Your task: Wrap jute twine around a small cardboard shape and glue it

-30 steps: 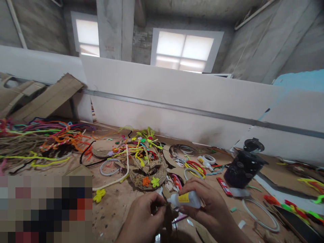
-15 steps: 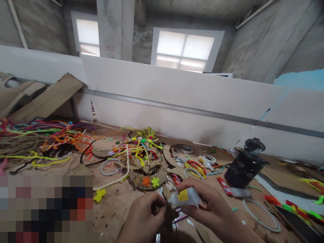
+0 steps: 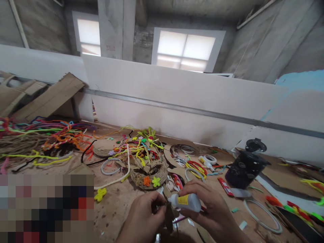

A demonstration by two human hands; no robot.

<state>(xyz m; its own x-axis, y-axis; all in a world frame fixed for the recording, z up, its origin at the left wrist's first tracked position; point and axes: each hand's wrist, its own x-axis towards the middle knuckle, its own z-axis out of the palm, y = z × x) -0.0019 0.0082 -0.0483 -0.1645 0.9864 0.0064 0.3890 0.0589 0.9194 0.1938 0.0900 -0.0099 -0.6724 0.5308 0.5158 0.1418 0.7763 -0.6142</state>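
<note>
My right hand (image 3: pixel 211 211) is closed round a small white glue bottle (image 3: pixel 187 201) with a yellow label, held sideways with its nozzle pointing left. The nozzle meets a small brown piece (image 3: pixel 168 214), perhaps twine or cardboard, that my left hand (image 3: pixel 143 217) pinches at the bottom middle of the view. Both hands hover just above the cardboard-covered table (image 3: pixel 118 202). Just beyond them lies a twine-wrapped ring (image 3: pixel 149 175) with orange and green felt flowers and pipe cleaners.
Piles of coloured pipe cleaners (image 3: pixel 45 138) and twine fill the left. A dark jar (image 3: pixel 244 168) stands at right, near white rings (image 3: pixel 263 216), a tape roll (image 3: pixel 210 158) and a red tube (image 3: pixel 224 186). White partition boards (image 3: pixel 177 98) back the table; cardboard sheets (image 3: pixel 45 98) lean at left.
The glue bottle tilted slightly up and then settled level again, its nozzle staying at the brown piece. The hands have hardly shifted.
</note>
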